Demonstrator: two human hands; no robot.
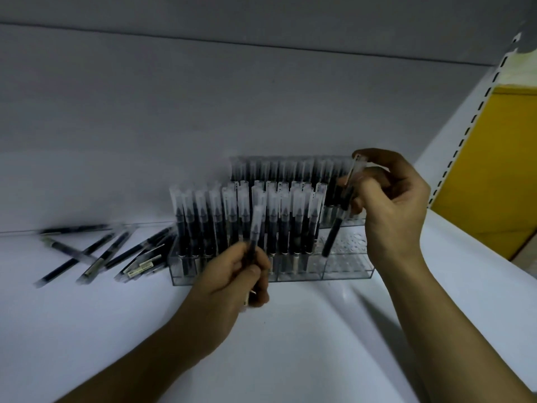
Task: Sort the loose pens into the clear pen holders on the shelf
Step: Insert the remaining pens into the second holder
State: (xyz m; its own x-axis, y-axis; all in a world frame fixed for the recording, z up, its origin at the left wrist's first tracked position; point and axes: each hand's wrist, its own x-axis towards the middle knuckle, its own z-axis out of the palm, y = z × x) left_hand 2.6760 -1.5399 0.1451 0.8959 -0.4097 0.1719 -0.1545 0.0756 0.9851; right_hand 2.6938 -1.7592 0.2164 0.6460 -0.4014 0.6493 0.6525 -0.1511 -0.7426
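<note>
Black clear-capped pen (334, 235) pinched by right hand (389, 205) at clear plastic pen holder (347, 267); left hand (232, 279) grips second black pen (255, 228).

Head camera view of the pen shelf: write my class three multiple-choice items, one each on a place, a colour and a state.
1. Where do the loose pens lie?
A. On the shelf, left of the clear pen holder
B. Right of the holder
C. On top of the holder

2. What colour is the panel at far right?
A. Red
B. Yellow
C. Green

3. What is the right hand doing?
A. Resting flat
B. Pinching a tilted pen
C. Hanging with nothing in it

Answers:
1 A, the pens lie scattered left of the holder.
2 B, the panel is plainly yellow.
3 B, its fingers pinch the pen near the cap, over the holder's right section.
</note>
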